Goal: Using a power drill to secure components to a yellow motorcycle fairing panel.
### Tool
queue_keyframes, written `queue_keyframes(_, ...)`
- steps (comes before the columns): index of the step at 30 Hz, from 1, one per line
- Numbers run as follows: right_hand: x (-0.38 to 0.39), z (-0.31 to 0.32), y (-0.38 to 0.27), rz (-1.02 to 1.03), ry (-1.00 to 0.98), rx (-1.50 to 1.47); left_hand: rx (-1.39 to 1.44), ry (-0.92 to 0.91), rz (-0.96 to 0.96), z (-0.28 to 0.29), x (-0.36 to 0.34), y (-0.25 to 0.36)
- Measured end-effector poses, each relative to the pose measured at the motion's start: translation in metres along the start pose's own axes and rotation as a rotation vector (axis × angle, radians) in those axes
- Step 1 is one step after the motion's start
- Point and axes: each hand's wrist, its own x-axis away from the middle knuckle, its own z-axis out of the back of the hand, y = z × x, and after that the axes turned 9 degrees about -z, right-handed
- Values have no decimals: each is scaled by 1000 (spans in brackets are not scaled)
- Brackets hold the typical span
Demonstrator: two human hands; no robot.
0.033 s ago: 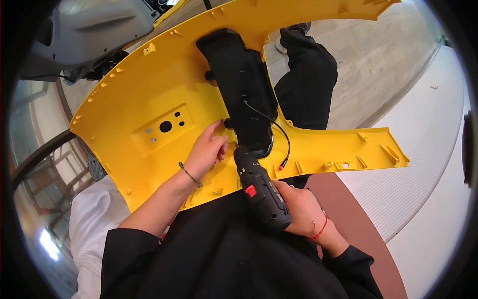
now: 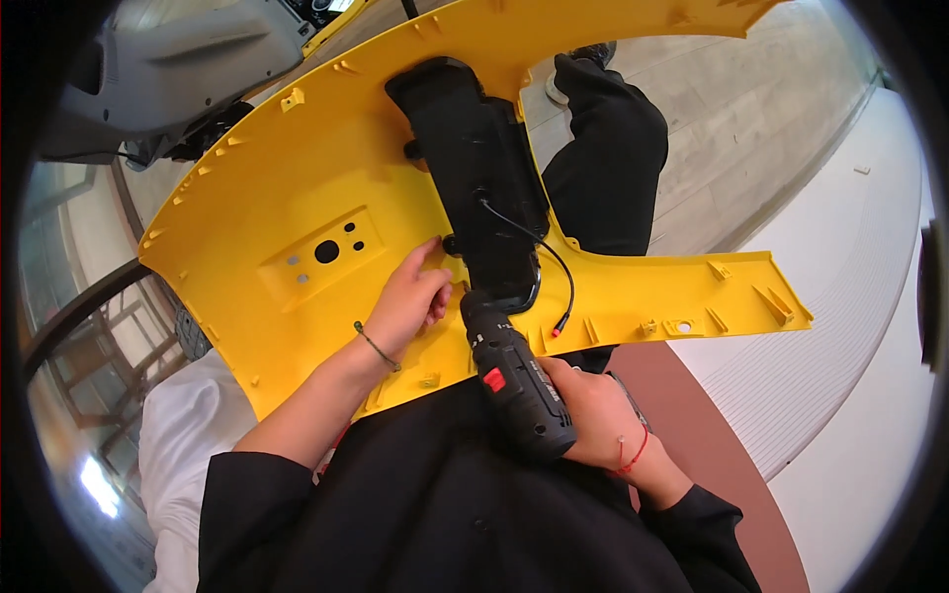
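A large curved yellow plastic panel lies inner side up before me, with a long black plastic housing set into it. A thin black cable comes out of the housing and ends in a red-tipped connector. My right hand is wrapped round a black cordless drill with a red switch. The drill's nose points away from me, by the housing's near left edge. My left hand rests over the panel, index finger stretched to a black tab on the housing, other fingers partly curled. No object shows in it.
A grey vehicle body part stands at the far left. Beyond the panel, a person's black-trousered leg stands on the wood-look floor. A white ribbed surface and a brown surface lie to the right.
Both hands, the drill and the panel keep their places relative to one another. The view has shifted only very slightly.
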Motion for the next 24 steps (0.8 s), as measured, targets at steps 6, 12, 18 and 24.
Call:
queue_keyframes(6, -2, -5, 8, 26, -4, -1, -7, -36, 68, -5, -9, -5)
queue_keyframes(12, -7, -6, 11, 28, -50, 109, -131, 10, 114, -9, -25, 6)
queue_keyframes(18, -8, -3, 10, 8, -71, 74, 14, 24, 83, -5, -28, -1)
queue_keyframes(24, -5, 4, 2, -17, -121, 42, 22, -29, 60, 4, -23, 6)
